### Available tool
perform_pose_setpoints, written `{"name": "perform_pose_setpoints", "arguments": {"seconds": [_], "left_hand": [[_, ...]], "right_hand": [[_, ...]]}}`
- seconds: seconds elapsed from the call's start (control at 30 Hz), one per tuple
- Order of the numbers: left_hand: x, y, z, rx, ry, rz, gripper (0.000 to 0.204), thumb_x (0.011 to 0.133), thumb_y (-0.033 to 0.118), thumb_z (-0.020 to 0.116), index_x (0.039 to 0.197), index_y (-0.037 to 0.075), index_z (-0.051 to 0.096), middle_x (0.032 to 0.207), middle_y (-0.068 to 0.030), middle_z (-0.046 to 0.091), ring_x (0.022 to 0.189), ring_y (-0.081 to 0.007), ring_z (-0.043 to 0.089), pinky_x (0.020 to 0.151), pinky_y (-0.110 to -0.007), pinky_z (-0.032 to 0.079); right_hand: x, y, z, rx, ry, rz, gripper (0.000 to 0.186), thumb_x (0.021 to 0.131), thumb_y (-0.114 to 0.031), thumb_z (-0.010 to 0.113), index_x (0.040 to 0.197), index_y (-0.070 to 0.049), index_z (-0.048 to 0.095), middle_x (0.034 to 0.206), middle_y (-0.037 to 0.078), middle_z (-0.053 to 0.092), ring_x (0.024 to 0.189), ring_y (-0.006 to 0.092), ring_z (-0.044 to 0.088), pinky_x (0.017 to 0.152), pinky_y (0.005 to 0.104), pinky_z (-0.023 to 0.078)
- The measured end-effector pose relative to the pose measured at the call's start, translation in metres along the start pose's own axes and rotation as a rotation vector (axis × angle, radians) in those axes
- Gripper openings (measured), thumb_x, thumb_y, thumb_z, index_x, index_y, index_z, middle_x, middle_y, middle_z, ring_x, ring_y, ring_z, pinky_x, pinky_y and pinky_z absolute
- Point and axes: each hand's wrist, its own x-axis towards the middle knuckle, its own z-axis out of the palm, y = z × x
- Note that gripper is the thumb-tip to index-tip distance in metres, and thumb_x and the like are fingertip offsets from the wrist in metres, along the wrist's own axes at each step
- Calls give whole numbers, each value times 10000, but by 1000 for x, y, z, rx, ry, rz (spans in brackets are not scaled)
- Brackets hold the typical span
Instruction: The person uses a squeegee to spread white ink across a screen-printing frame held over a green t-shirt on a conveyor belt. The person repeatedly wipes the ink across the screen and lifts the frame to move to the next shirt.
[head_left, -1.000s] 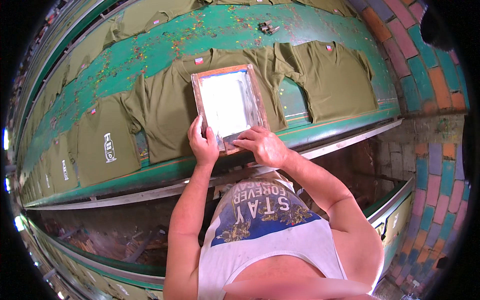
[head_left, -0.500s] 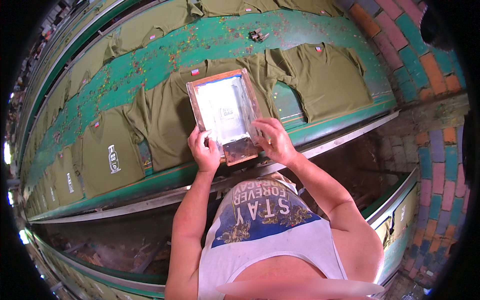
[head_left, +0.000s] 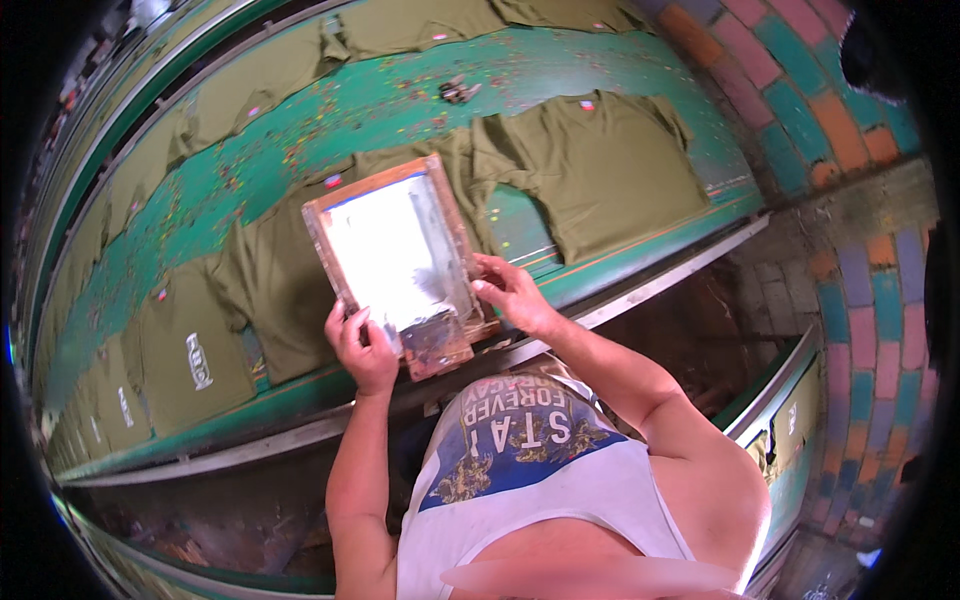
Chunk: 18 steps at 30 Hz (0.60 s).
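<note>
Both my hands hold a wooden screen-printing frame [head_left: 452, 212] with a bright white mesh and a brown-stained lower end. My left hand [head_left: 365, 350] has its fingers closed on the lower left side. Across from it, my right hand [head_left: 515, 297] pinches the right side, thumb toward me. Beneath and around the frame lies an olive T-shirt [head_left: 285, 305], its middle hidden. Whether the frame touches the cloth, I cannot tell. To the left, another olive T-shirt [head_left: 190, 345] bears a white print. On the right a plain olive T-shirt [head_left: 630, 180] lies flat.
A long green table [head_left: 390, 110], speckled with paint, carries more olive shirts along both sides. A small dark clustered object [head_left: 458, 91] sits near its middle. A metal rail [head_left: 680, 265] runs along the near edge. Coloured brick paving [head_left: 860, 330] shows at right.
The view has swung, so the scene sits farther left and turned. My right fingers have gone from over the frame's lower right corner to its right side. The mesh now looks whiter, its design washed out.
</note>
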Motion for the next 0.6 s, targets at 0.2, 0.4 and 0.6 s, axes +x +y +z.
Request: {"name": "perform_pose_setpoints", "arguments": {"seconds": [0.2,0.4,0.6], "left_hand": [[1,76,70,-140,-33,-156,263,984,-41,709,1245,-27,733,1528,-262,581,1357,-382,644,1135,-464,539],[-17,178,221,-262,-65,-145,322,957,-114,692,1263,-19,719,1509,-227,583,1381,-349,631,1156,-447,531],[-47,281,383,-378,-147,-120,459,867,-115,742,1307,11,721,1552,-230,581,1381,-356,627,1181,-458,504]], "right_hand": [[-12,2,-82,159,98,-156,624,1110,-223,768,1661,-29,549,1466,72,675,1285,162,643,1137,369,523],[-28,24,-249,270,263,-237,582,1104,-136,748,1647,-30,566,1494,74,668,1263,153,631,1120,334,504],[-67,42,-430,247,435,-157,474,1132,-94,656,1596,-5,617,1450,84,717,1306,172,651,1163,342,508]]}}
